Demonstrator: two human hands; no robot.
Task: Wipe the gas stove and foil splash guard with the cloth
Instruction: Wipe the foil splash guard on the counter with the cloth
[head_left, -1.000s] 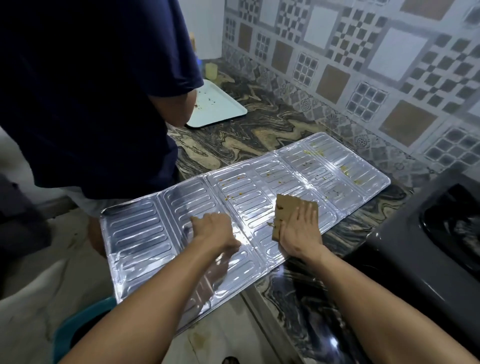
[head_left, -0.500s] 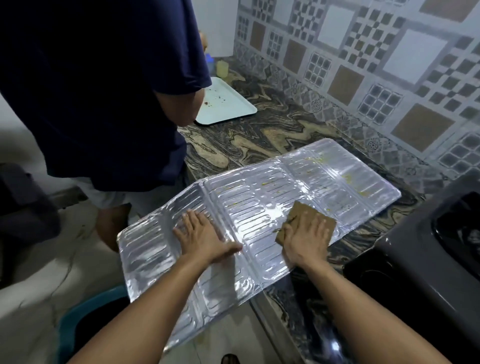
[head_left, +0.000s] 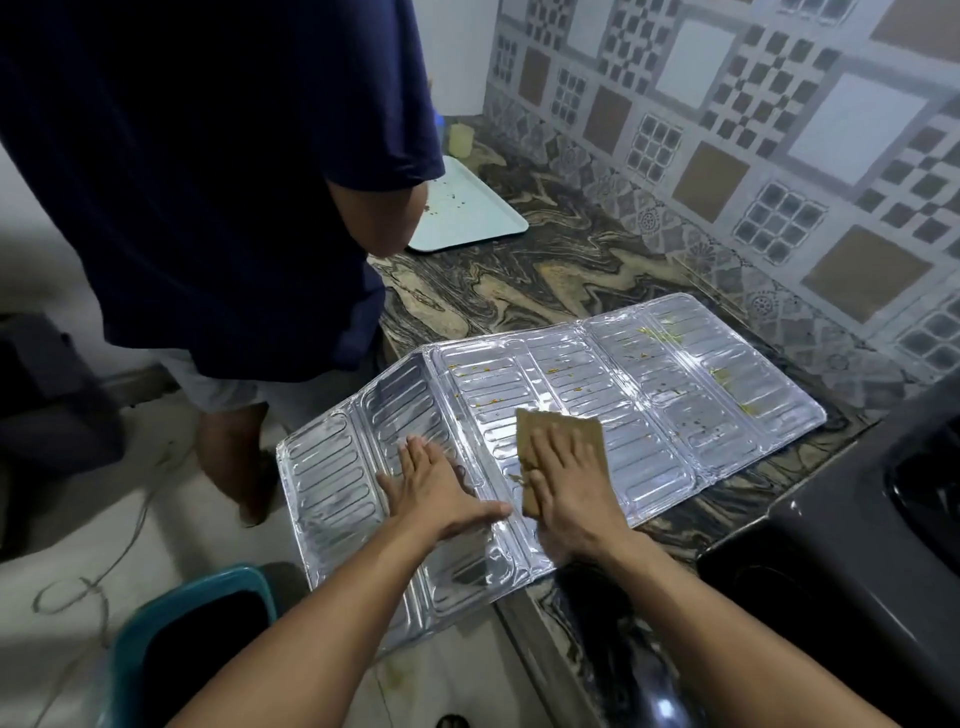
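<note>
The silver foil splash guard lies flat on the marbled counter, its left panels hanging past the counter's edge. Yellow-brown specks dot its middle and far right panels. My left hand presses flat on the guard with fingers spread and holds nothing. My right hand lies palm down on a brown cloth, pressing it against a middle panel. The dark gas stove fills the lower right, just right of the guard.
Another person in a dark blue shirt stands close on the left at the counter. A pale tray with crumbs and a small yellow cup sit further back. A teal bin stands on the floor below. The tiled wall runs behind.
My left hand has opened from a curled fist to a flat palm on the guard. The cloth under my right hand has slid slightly towards me. The guard's left end has bent upward.
</note>
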